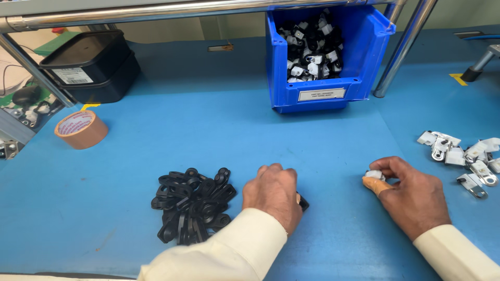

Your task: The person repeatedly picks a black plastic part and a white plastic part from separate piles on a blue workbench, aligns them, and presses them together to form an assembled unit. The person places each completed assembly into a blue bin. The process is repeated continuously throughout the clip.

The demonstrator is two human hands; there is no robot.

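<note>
We see the left hand knuckles-up on the blue bench, its fingers curled over a small black clip just right of the heap of black plastic clips. Further right of that heap, the right hand pinches a small white-and-metal clip between its fingertips (the thumb wears a tan wrap). More metal clips lie beyond it; a blue bin stands behind.
</note>
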